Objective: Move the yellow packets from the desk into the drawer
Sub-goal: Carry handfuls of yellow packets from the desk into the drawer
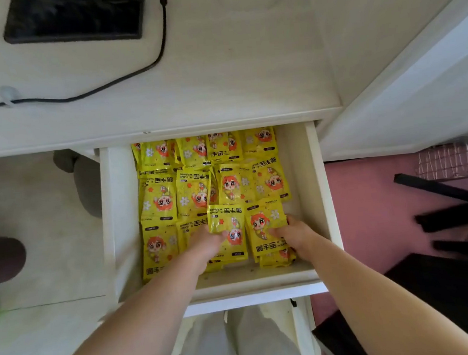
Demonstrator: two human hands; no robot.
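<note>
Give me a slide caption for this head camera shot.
Both hands, left and right, settle yellow packets into the open drawer; the desk holds none.

The white drawer (122,216) is pulled open under the desk (217,78). Lots of yellow packets (191,193) lie flat inside it in rows, some on top of others. Each one has a cartoon child with orange hair, white flowers and black writing. Some are turned upside down. No packets lie on the desk

Bright, even daylight, soft shadows inside the drawer (122,216), wide-angle bending at edges, slight blur throughout, corners softest
</note>
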